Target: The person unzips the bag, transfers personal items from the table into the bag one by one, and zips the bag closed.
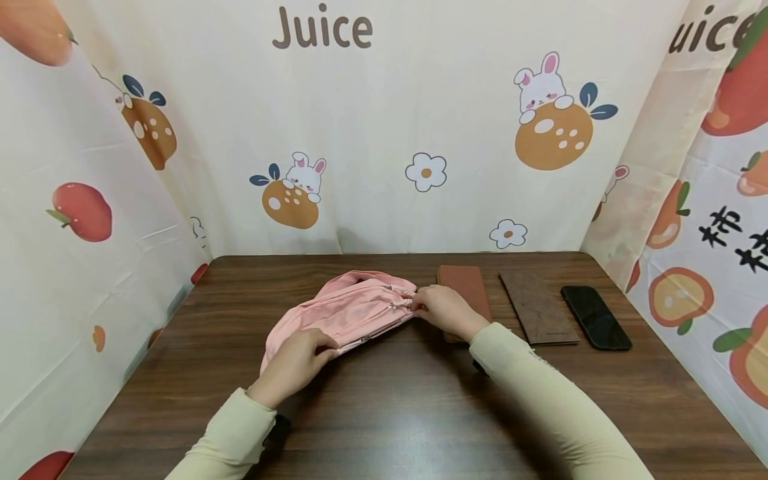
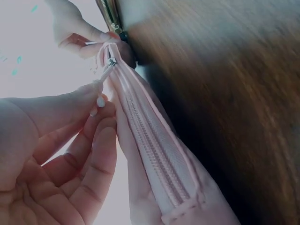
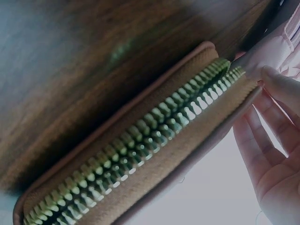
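Note:
A pink zippered bag lies on the table, its long zipper seen along the near edge in the left wrist view. At that zipper, thumb and fingers of my left hand pinch the cord of its zipper pull, whose white tip pokes out below them. The slider stands close to the bag's far end. My right hand pinches the right end of the bag between thumb and fingers. In the right wrist view this hand is beside a brown wallet with a brass zipper.
That reddish-brown wallet lies right behind my right hand on the wooden table. Farther right are a dark brown flat leather cover and a black phone. A printed curtain surrounds the table's back and sides.

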Demonstrator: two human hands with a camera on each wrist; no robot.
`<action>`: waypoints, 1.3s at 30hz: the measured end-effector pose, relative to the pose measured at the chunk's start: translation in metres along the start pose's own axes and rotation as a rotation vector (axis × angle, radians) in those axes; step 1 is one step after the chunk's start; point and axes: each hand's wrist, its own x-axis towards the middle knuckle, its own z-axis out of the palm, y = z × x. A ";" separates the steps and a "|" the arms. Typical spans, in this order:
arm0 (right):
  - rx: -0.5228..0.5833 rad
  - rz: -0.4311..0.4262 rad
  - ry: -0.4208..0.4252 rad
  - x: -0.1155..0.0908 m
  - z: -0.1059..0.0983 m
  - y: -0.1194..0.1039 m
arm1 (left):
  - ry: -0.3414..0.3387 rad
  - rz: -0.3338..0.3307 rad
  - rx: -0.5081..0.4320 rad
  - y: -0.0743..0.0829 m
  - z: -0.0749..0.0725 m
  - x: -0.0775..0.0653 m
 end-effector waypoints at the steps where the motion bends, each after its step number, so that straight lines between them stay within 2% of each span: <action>1: -0.002 0.000 -0.004 0.000 0.000 0.000 | -0.006 -0.002 0.004 0.000 -0.001 0.000; 12: -0.004 0.010 -0.008 -0.002 -0.001 0.003 | -0.011 -0.031 0.021 -0.007 -0.011 -0.011; 19: -0.007 0.013 -0.008 -0.001 -0.003 0.002 | -0.005 -0.096 0.012 -0.011 -0.017 -0.019; 33: -0.009 0.030 -0.026 -0.002 -0.002 0.001 | -0.021 -0.152 0.003 -0.017 -0.027 -0.034; 39: -0.005 0.005 0.013 -0.005 -0.002 0.000 | -0.010 -0.173 -0.015 -0.023 -0.032 -0.043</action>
